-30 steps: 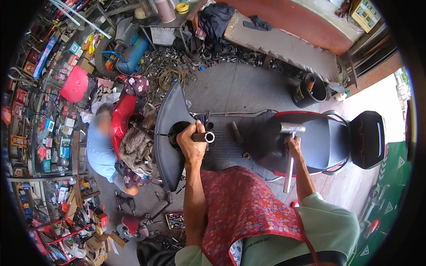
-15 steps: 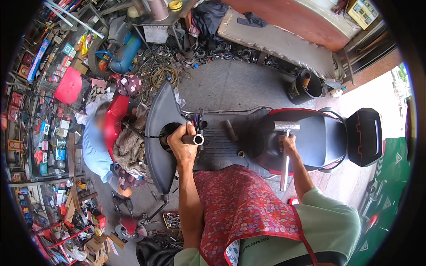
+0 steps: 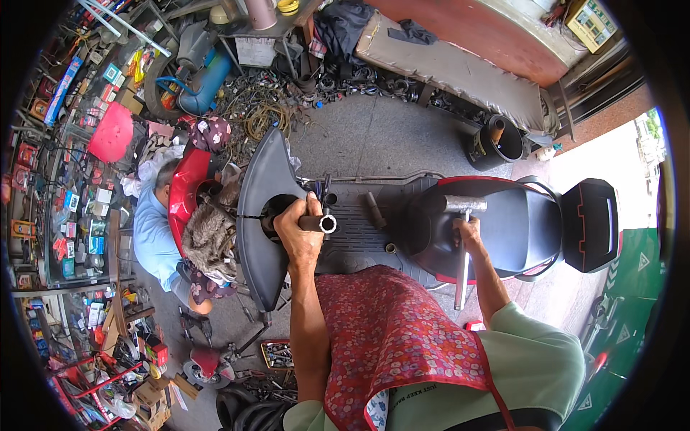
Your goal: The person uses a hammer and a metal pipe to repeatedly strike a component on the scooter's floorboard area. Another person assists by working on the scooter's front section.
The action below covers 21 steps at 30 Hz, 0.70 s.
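My left hand [image 3: 295,230] is closed around a metal tube [image 3: 323,223], socket end pointing right, beside the dark opening in a scooter's grey front panel [image 3: 255,188]. My right hand [image 3: 467,233] grips a metal hammer [image 3: 464,203] over the black seat [image 3: 517,226]; its head is across the top and its handle hangs toward me. A short metal tube [image 3: 374,210] lies on the ribbed floorboard [image 3: 348,244], with a small ring-shaped part [image 3: 390,248] near the seat's front.
A person [image 3: 154,230] in light blue bends by the red bodywork [image 3: 187,190] and a furry cover [image 3: 208,235]. Crowded parts shelves [image 3: 75,237] line the left. A padded bench [image 3: 449,65] and black bucket [image 3: 494,151] stand behind the scooter; a tool tray [image 3: 278,353] lies near me.
My hands, the tube and the hammer have shifted slightly left in the picture along with the whole scene, mostly between the first two frames. Both grips stay the same.
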Available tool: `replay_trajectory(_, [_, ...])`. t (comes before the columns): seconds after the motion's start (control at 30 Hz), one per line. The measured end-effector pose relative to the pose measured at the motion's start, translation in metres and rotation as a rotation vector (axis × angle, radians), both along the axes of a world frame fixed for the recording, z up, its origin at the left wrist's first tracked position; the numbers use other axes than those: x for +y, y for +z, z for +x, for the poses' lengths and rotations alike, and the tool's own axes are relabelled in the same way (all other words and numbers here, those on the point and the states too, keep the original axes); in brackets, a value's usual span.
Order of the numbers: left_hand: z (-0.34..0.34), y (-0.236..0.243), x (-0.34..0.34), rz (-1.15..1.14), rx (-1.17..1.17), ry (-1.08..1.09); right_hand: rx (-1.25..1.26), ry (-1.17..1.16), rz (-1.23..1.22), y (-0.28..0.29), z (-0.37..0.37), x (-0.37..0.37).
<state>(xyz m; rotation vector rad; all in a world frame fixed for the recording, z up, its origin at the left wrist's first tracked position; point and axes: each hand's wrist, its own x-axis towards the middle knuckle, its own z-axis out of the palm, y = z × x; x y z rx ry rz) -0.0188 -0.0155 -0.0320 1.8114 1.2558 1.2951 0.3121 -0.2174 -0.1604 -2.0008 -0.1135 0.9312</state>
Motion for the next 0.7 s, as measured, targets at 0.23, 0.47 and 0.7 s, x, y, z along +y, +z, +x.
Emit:
replay_trajectory(0.23, [0.001,0.013,0.003,0.111,-0.032,0.098,-0.025,0.034,0.007,0.008,-0.004,0.002])
replay_trajectory(0.47, [0.014,0.034,0.012,0.07,-0.043,0.125,-0.008,0.036,0.024,0.007,-0.002,-0.001])
replay_trajectory(0.7, [0.018,0.027,0.014,0.037,-0.03,0.13,0.014,0.031,0.024,0.004,0.001,0.002])
